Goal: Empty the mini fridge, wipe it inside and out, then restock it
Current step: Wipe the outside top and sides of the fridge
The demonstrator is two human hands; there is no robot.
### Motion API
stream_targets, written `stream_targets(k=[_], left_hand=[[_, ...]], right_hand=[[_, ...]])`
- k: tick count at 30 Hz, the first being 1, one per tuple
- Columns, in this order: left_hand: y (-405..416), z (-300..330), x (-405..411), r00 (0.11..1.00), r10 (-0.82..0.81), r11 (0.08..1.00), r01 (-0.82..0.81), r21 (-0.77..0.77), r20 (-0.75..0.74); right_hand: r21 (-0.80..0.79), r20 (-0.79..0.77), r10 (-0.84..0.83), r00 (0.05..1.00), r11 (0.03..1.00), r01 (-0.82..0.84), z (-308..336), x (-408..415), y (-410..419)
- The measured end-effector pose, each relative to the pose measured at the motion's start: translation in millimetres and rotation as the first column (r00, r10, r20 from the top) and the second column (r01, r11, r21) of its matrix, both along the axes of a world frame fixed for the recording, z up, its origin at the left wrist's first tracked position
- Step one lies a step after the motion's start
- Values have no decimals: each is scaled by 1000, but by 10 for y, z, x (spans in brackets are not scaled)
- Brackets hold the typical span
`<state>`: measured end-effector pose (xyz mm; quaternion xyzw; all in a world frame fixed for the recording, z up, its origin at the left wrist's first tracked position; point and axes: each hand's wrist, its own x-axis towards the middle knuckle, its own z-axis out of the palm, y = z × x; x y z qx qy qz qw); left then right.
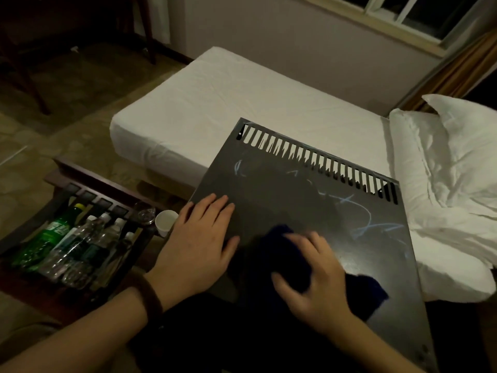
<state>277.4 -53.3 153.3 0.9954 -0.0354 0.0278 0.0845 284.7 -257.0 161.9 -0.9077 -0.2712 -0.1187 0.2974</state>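
The mini fridge's dark metal top (309,200) fills the middle of the view, with a row of vent slots along its far edge and pale blue chalk-like scribbles across it. My left hand (200,243) lies flat on the near left part of the top, fingers straight. My right hand (314,275) grips a dark blue cloth (363,294) pressed against the top; the hand is blurred. A green soda bottle (51,232) and several clear water bottles (88,243) lie on a dark wooden rack to the left.
The wooden rack (88,181) stands at the left on patterned carpet. A white paper cup (165,222) and a glass (145,215) sit at its right end. A white mattress (228,103) lies behind the fridge, a rumpled duvet (451,189) to the right.
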Motion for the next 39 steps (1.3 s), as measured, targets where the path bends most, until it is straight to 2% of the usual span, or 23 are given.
stream_targets(k=[2, 4, 6, 8, 10, 14, 17, 21, 23, 27, 32, 34, 35, 39], left_hand=[[-5, -14, 8, 1000, -2, 1000, 2, -12, -5], [-11, -7, 13, 1000, -11, 1000, 10, -21, -30], [-4, -17, 14, 999, -8, 1000, 8, 0, -35], [-4, 4, 7, 999, 2, 1000, -1, 14, -47], [-31, 42, 4, 994, -25, 999, 22, -31, -104], [133, 91, 91, 983, -176, 983, 172, -70, -49], [341, 88, 137, 965, -256, 965, 252, -73, -59], [371, 33, 141, 967, -255, 950, 246, -192, -25], [362, 10, 144, 968, -250, 945, 250, -209, 28], [386, 32, 135, 971, -240, 925, 234, -299, 18], [396, 24, 100, 967, -245, 902, 252, -351, 66], [400, 54, 93, 962, -270, 886, 264, -382, 38], [397, 45, 102, 958, -273, 868, 283, -409, 83], [381, 11, 116, 955, -260, 884, 294, -365, 142]], right_hand=[[-5, -27, 105, 994, 994, -105, 23, 32, -55], [-33, 28, 94, 995, 995, -94, 24, 362, 124], [-48, 44, -60, 997, 997, 62, 19, 868, 464], [-79, -10, -274, 962, 959, 272, 27, 1322, 829], [-100, -18, -388, 921, 918, 384, 25, 1439, 1028], [-88, -11, -320, 947, 944, 318, -11, 852, 742], [-83, 33, -331, 943, 940, 332, -37, 479, 477], [-152, 64, -361, 931, 918, 366, -13, 860, 746], [-158, 31, -418, 908, 895, 417, -2, 1297, 1062], [-142, -11, -476, 879, 871, 470, 19, 1794, 1611], [-121, 1, -377, 926, 919, 374, 5, 1029, 1055], [-138, -6, -394, 919, 911, 389, 33, 587, 730], [-143, -19, -410, 912, 904, 404, 44, 444, 611], [-195, -28, -423, 905, 891, 411, 63, 613, 693]])
